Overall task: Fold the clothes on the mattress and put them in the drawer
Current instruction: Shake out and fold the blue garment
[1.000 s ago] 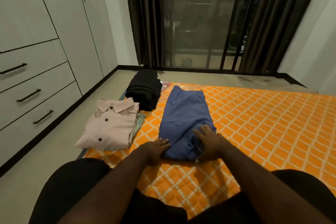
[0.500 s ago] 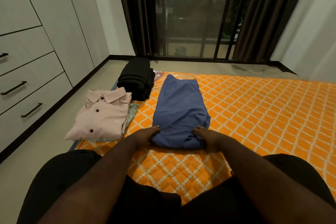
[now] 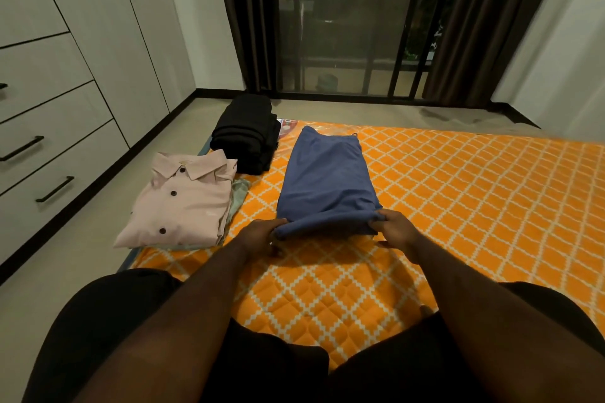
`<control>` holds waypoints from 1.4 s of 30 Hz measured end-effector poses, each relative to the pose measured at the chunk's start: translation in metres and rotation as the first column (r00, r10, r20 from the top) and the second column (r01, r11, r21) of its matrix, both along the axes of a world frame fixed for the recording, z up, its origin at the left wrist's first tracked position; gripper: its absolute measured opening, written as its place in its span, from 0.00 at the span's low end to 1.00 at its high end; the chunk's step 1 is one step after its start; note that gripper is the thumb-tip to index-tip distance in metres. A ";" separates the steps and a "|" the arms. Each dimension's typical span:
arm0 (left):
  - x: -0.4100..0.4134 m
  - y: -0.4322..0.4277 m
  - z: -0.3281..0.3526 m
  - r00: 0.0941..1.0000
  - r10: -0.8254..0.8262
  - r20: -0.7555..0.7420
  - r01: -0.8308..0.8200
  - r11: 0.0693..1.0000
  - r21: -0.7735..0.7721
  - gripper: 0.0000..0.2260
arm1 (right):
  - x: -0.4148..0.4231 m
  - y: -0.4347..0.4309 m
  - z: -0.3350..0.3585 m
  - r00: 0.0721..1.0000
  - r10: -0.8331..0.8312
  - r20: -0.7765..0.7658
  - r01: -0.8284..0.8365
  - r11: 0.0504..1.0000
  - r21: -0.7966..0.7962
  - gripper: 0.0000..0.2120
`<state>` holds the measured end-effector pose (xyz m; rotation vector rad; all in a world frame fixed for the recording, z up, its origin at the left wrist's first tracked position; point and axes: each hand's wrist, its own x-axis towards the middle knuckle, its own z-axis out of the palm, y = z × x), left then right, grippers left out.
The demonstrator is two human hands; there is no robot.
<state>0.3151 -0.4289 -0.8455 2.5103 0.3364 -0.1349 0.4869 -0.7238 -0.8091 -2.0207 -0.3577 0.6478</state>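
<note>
Your left hand (image 3: 262,234) and right hand (image 3: 394,229) each grasp the blue garment (image 3: 325,180) at its near edge; its long axis runs up the frame, with the pink shirt (image 3: 183,203) at left.

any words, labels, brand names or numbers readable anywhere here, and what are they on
None can be read.
Mattress label, a red and white patch at the far corner of the orange mattress beside the black folded stack: printed, but too blurred to read.
Pink shirt: a tiny pale mark near its lower front, too small to read.
Blue garment, drawers: no text visible.
</note>
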 end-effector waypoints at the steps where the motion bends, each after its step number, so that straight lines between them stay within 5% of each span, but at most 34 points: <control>1: 0.000 -0.001 0.001 0.999 0.008 0.032 -0.007 1.000 -0.007 0.32 | 0.001 0.001 0.000 1.000 -0.007 -0.005 0.007 1.000 0.025 0.09; 6: 0.011 -0.013 0.004 0.930 0.161 0.330 -0.134 0.986 -0.104 0.12 | 0.007 0.003 -0.010 0.998 -0.017 0.056 0.015 0.999 0.032 0.08; 11: 0.025 -0.021 0.020 0.799 0.206 0.564 -0.123 0.976 -0.182 0.15 | 0.007 0.020 0.004 0.946 -0.202 0.254 0.153 0.968 0.199 0.09; 15: 0.031 -0.019 0.015 0.821 0.283 0.496 -0.157 0.947 -0.280 0.13 | 0.002 0.031 0.008 0.931 -0.273 0.242 0.176 0.918 0.357 0.08; 18: 0.030 -0.018 0.008 0.828 0.321 0.459 -0.195 0.934 -0.300 0.14 | 0.005 0.033 -0.001 0.937 -0.238 0.257 0.146 0.932 0.332 0.07; 25: 0.035 -0.022 0.010 0.805 0.415 0.424 -0.276 0.894 -0.352 0.11 | 0.013 0.031 -0.019 0.897 -0.117 0.427 0.139 0.990 -0.021 0.12; 33: 0.035 -0.029 0.000 0.802 0.456 0.385 -0.408 0.890 -0.205 0.10 | 0.017 0.038 -0.039 0.863 -0.077 0.500 0.233 0.938 -0.258 0.19; 38: 0.039 -0.030 -0.006 0.824 0.463 0.328 -0.423 0.886 -0.189 0.12 | 0.023 0.037 -0.047 0.913 -0.071 0.401 0.231 0.901 -0.367 0.21; 42: 0.041 -0.023 -0.017 0.851 0.516 0.093 -0.489 0.845 -0.216 0.09 | 0.034 0.036 -0.061 0.967 0.032 0.251 0.115 0.828 -0.549 0.25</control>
